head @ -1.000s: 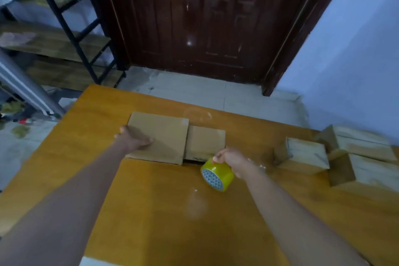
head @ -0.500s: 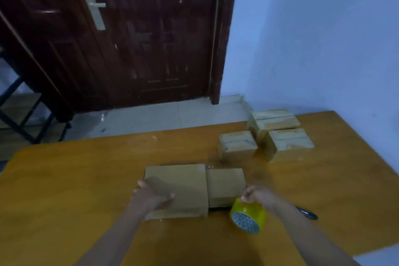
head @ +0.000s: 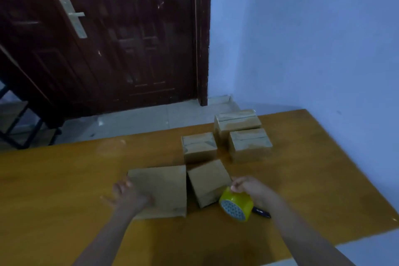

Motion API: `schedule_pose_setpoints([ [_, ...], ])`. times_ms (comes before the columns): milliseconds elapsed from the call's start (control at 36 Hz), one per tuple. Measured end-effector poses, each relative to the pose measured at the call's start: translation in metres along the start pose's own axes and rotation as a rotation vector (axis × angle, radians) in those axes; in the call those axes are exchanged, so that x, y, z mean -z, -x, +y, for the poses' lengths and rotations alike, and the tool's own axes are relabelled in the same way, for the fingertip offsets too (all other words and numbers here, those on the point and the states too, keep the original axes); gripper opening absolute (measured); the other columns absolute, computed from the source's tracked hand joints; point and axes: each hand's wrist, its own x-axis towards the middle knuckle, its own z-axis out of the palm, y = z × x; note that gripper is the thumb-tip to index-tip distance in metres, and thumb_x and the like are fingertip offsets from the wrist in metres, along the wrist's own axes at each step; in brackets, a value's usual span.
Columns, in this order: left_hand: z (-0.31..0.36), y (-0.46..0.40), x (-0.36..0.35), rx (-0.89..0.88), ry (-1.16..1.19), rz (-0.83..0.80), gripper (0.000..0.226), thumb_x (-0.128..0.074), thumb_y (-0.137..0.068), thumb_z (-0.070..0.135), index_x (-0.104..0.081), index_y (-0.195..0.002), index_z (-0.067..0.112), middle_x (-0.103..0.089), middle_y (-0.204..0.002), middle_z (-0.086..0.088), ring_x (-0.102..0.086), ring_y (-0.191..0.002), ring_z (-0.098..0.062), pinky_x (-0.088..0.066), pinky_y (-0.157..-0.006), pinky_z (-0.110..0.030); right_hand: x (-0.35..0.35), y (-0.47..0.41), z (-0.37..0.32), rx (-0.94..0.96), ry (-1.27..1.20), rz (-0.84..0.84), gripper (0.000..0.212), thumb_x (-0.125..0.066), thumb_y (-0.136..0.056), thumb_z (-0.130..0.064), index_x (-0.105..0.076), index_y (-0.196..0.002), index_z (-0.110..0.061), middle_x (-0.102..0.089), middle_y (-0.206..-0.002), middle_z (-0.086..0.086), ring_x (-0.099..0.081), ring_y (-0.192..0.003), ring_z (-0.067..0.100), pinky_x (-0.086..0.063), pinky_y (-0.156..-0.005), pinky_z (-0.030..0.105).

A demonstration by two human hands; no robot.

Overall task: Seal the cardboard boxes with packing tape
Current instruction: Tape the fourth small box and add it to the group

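left hand point(head: 127, 195) spread flat on wide box point(head: 160, 190); right hand point(head: 248, 187) gripping yellow tape roll point(head: 236, 203), small box point(head: 208, 182) between, black pen point(head: 262, 212) just right.

On the worktop point(head: 64, 179), the large flat box point(head: 164, 188) lies left of the small box point(head: 208, 181), the tape roll point(head: 236, 203) near-right of it, three sealed boxes point(head: 248, 144) farther right.

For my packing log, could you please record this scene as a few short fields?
surface: orange wooden table
left hand: rests on large flat cardboard box
right hand: grips yellow roll of packing tape
beside it: smaller brown cardboard box, turned askew
behind: three taped cardboard boxes
under right forearm: dark pen
backdrop: dark wooden door
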Motion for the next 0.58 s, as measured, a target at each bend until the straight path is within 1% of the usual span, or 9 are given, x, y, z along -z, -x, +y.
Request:
schedule_pose_setpoints([
  [83, 0.033, 0.021, -0.009, -0.189, 0.022, 0.153, 0.082, -0.044, -0.095, 0.051, -0.001, -0.151, 0.009, -0.001, -0.159, -0.009, -0.001, -0.146, -0.029, -0.009, -0.116, -0.050, 0.017, -0.006, 0.005, 0.035, 0.019, 0.007, 0.012, -0.056, -0.089, 0.001, -0.066, -0.095, -0.001, -0.037, -0.149, 0.007, -0.031, -0.138, 0.027, -0.026, -0.107, 0.036],
  [139, 0.058, 0.041, -0.016, -0.343, 0.211, 0.158, 0.062, -0.045, -0.098, 0.039, -0.020, -0.148, 0.012, -0.020, -0.153, -0.008, -0.018, -0.142, -0.028, -0.026, -0.112, -0.042, 0.024, -0.010, 0.009, 0.045, 0.049, -0.062, 0.010, -0.057, -0.088, 0.000, -0.065, -0.086, -0.005, -0.039, -0.148, 0.006, -0.033, -0.137, 0.027, -0.025, -0.108, 0.039],
  [167, 0.070, 0.051, -0.021, -0.418, 0.291, 0.145, 0.051, -0.045, -0.099, 0.034, -0.031, -0.144, 0.014, -0.032, -0.145, -0.004, -0.032, -0.135, -0.026, -0.036, -0.105, -0.039, 0.026, -0.010, 0.009, 0.049, 0.080, -0.085, 0.014, -0.057, -0.088, 0.000, -0.062, -0.077, -0.007, -0.039, -0.148, 0.006, -0.032, -0.137, 0.027, -0.024, -0.110, 0.041],
  [222, 0.090, 0.065, -0.036, -0.522, 0.337, 0.078, 0.033, -0.044, -0.101, 0.030, -0.048, -0.131, 0.015, -0.050, -0.122, 0.001, -0.055, -0.109, -0.025, -0.048, -0.087, -0.035, 0.028, -0.014, 0.009, 0.037, 0.122, -0.132, 0.019, -0.058, -0.087, -0.002, -0.060, -0.070, -0.010, -0.037, -0.150, 0.005, -0.028, -0.139, 0.027, -0.021, -0.113, 0.044],
  [306, 0.101, 0.068, -0.064, -0.587, 0.268, 0.007, 0.019, -0.044, -0.100, 0.027, -0.055, -0.110, 0.015, -0.055, -0.107, -0.007, -0.053, -0.083, -0.016, -0.047, -0.074, -0.029, 0.032, -0.019, 0.009, 0.047, 0.161, -0.150, 0.015, -0.057, -0.087, -0.002, -0.062, -0.075, -0.009, -0.033, -0.151, 0.004, -0.026, -0.139, 0.027, -0.020, -0.111, 0.042],
  [361, 0.094, 0.059, -0.079, -0.567, 0.201, 0.002, 0.013, -0.045, -0.100, 0.025, -0.054, -0.108, 0.019, -0.050, -0.111, -0.002, -0.051, -0.090, -0.012, -0.048, -0.080, -0.028, 0.035, -0.019, 0.008, 0.060, 0.179, -0.138, 0.014, -0.058, -0.087, -0.002, -0.064, -0.077, -0.009, -0.031, -0.152, 0.005, -0.025, -0.140, 0.026, -0.021, -0.109, 0.038],
  [417, 0.083, 0.048, -0.087, -0.525, 0.103, 0.040, 0.027, -0.045, -0.099, 0.025, -0.051, -0.124, 0.018, -0.044, -0.129, 0.002, -0.046, -0.116, -0.015, -0.044, -0.097, -0.030, 0.037, -0.019, 0.007, 0.065, 0.190, -0.142, 0.018, -0.057, -0.087, -0.002, -0.063, -0.073, -0.011, -0.029, -0.154, 0.005, -0.023, -0.141, 0.026, -0.022, -0.108, 0.035],
  [472, 0.071, 0.034, -0.086, -0.471, 0.026, 0.084, 0.038, -0.046, -0.099, 0.029, -0.045, -0.135, 0.017, -0.037, -0.142, 0.001, -0.035, -0.132, -0.019, -0.035, -0.108, -0.035, 0.037, -0.017, 0.007, 0.066, 0.200, -0.163, 0.022, -0.057, -0.087, -0.001, -0.061, -0.069, -0.013, -0.028, -0.154, 0.003, -0.022, -0.142, 0.025, -0.020, -0.110, 0.036],
  [583, 0.052, 0.016, -0.069, -0.411, -0.075, 0.133, 0.041, -0.044, -0.099, 0.032, -0.043, -0.138, 0.018, -0.039, -0.144, 0.001, -0.031, -0.135, -0.019, -0.033, -0.110, -0.035, 0.034, -0.015, 0.011, 0.049, 0.220, -0.200, 0.022, -0.057, -0.087, -0.003, -0.061, -0.068, -0.014, -0.030, -0.153, 0.003, -0.024, -0.141, 0.026, -0.020, -0.110, 0.037],
])
